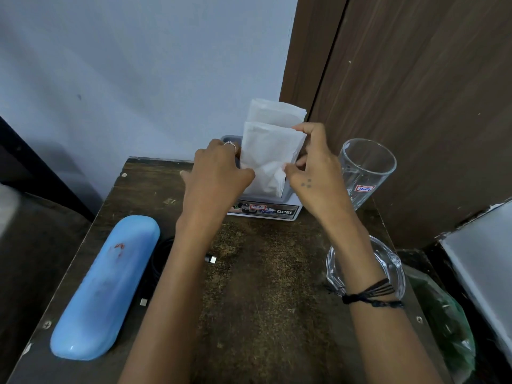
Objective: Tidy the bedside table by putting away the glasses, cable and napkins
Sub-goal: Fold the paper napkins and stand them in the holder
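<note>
Blue case (pixel 106 286) closed; napkins (pixel 270 151) upright in holder (pixel 288 210).

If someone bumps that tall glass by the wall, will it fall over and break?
Probably easy to tip: the tall glass is tall, narrow and looks empty, so likely light. It stands near the table edge. Clear glass would likely crack if it fell.

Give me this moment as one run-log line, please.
step: napkins into holder | left hand: on napkins | right hand: on napkins | holder: upright
</note>
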Demonstrator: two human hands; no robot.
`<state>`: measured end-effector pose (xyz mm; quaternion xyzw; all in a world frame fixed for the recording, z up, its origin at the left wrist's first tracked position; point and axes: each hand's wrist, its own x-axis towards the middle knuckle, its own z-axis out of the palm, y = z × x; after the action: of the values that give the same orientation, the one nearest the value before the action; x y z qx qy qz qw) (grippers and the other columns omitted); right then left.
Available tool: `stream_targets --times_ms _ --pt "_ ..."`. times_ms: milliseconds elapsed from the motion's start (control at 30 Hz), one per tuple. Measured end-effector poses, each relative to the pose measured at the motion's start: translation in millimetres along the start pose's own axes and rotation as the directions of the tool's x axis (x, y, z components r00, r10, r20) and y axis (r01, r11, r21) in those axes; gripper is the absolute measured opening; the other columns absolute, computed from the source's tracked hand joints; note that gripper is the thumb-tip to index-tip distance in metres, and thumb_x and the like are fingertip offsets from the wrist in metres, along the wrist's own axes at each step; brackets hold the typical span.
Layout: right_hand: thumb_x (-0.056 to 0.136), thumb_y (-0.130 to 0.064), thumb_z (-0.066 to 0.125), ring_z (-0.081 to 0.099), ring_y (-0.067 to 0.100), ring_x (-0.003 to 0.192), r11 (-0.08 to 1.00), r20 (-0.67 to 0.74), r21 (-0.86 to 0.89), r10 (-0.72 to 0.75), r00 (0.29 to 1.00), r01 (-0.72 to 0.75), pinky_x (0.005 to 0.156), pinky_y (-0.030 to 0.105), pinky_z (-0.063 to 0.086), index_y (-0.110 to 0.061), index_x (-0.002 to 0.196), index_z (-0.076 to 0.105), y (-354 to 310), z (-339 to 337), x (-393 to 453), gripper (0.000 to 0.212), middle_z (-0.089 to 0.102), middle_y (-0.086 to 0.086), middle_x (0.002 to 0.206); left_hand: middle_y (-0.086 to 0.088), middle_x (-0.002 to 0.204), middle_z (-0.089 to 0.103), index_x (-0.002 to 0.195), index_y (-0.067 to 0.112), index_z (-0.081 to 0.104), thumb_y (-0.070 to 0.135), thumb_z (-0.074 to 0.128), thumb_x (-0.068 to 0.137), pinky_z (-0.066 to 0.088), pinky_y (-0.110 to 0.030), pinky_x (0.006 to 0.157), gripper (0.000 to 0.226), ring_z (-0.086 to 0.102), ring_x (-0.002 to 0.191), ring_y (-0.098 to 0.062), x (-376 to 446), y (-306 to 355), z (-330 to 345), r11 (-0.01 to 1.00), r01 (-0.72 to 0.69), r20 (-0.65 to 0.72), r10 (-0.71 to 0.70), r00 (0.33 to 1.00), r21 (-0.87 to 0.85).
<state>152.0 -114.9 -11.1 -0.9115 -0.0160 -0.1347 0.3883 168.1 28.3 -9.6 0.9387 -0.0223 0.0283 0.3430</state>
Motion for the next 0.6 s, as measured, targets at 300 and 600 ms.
stream_targets --times_ms 300,600 --pt "0.076 -0.013 0.069 0.045 0.031 0.107 0.984 -0.072 -0.175 -0.024 0.997 0.011 0.087 0.041 0.039 -0.013 0.124 0.035 -5 15 -5 0.059 0.056 0.012 0.116 0.000 0.088 0.039 0.084 0.017 0.041 0.014 0.060 0.077 0.041 -0.064 0.089 0.020 0.047 0.105 -0.034 -6 4 10 0.994 0.008 -0.076 0.000 0.997 0.109" --pt "0.075 -0.004 0.063 0.044 0.030 0.105 0.982 -0.030 -0.188 0.021 0.999 -0.026 0.087 0.040 0.038 -0.014 0.127 0.030 -5 13 -4 0.062 0.052 0.011 0.111 -0.004 0.091 0.040 0.093 0.013 0.045 0.008 0.058 0.077 0.036 -0.066 0.094 0.021 0.043 0.107 -0.036 -7 5 14 0.993 0.041 -0.054 -0.036 0.998 0.107"
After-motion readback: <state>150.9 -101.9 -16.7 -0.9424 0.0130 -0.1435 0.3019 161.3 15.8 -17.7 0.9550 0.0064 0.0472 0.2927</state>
